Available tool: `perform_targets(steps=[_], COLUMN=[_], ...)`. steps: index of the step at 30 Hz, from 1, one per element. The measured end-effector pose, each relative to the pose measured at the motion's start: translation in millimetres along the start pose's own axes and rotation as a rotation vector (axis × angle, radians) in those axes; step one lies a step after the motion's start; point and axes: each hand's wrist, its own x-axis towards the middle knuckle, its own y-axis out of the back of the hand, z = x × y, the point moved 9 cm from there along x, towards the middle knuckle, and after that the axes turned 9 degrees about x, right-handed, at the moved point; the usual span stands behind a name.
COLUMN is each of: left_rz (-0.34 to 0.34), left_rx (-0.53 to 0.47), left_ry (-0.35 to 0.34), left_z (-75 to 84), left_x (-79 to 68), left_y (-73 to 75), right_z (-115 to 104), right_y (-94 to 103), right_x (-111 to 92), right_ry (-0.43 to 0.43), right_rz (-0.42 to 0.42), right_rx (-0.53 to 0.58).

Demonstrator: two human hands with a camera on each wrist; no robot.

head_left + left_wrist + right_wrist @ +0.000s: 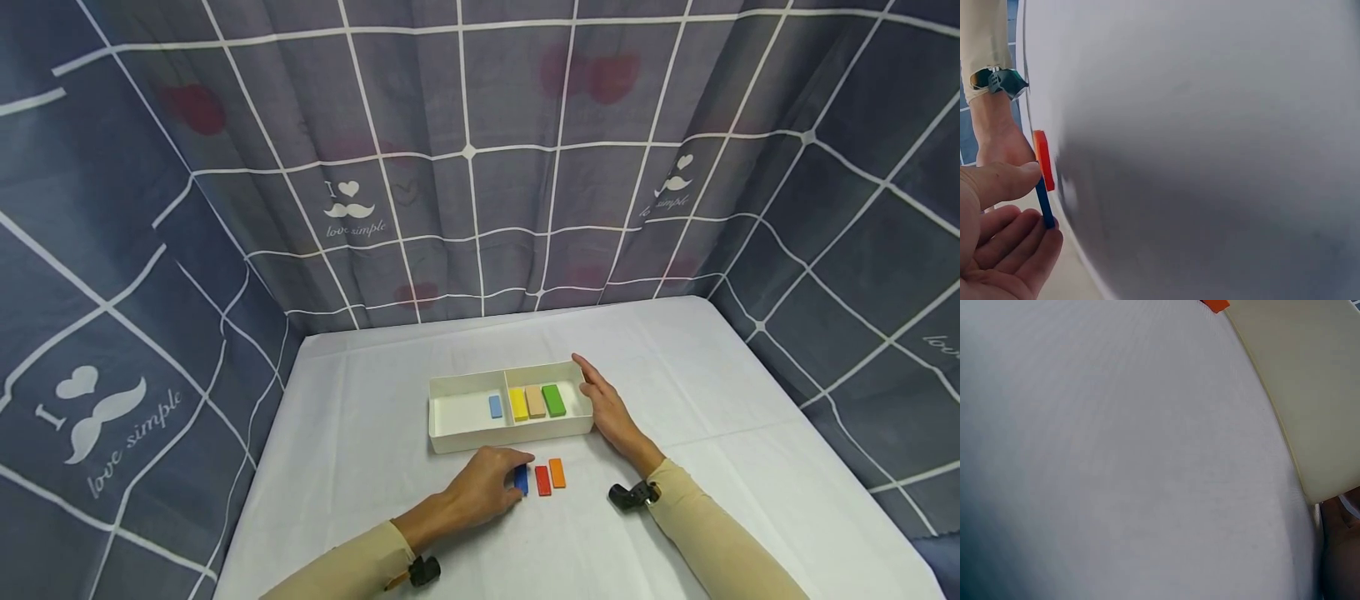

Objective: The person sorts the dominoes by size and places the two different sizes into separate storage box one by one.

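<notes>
Because the left grip [482,486] pinches the blue block [521,481] by its ends, lower centre of frame, it could slip or knock the red block [543,481]; the right grip [613,417], fingers extended, touches the box [510,435]; pushing could shift it.

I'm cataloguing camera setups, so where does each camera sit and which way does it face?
Head: on the head, facing forward and down at the two-compartment white box; left hand, right hand and both sleeves show.
Left wrist: on that wrist, facing the left hand, which pinches the dark blue block; the right hand shows beyond.
Right wrist: on that wrist, facing the white tablecloth and box; part of the right hand shows, lower right.
Shared: head and left wrist both show the dark blue block.
</notes>
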Motion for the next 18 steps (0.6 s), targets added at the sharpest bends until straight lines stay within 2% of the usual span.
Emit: perform_targets(steps=[8, 18], left_rz=[0.008, 0.058], left_rx=[-0.002, 0.011], left_ry=[-0.003, -0.016], left_z=[1.6, 5.6], left_x=[2.6, 9.5], left_y=[14.3, 44.8], right_z=[0.7, -0.8], right_y=[-0.6, -0.5], right_x=[0.7, 0.4], right_ry=[-0.011, -0.008], right_rz=[-0.003, -0.008], right_rx=[0.000, -0.004])
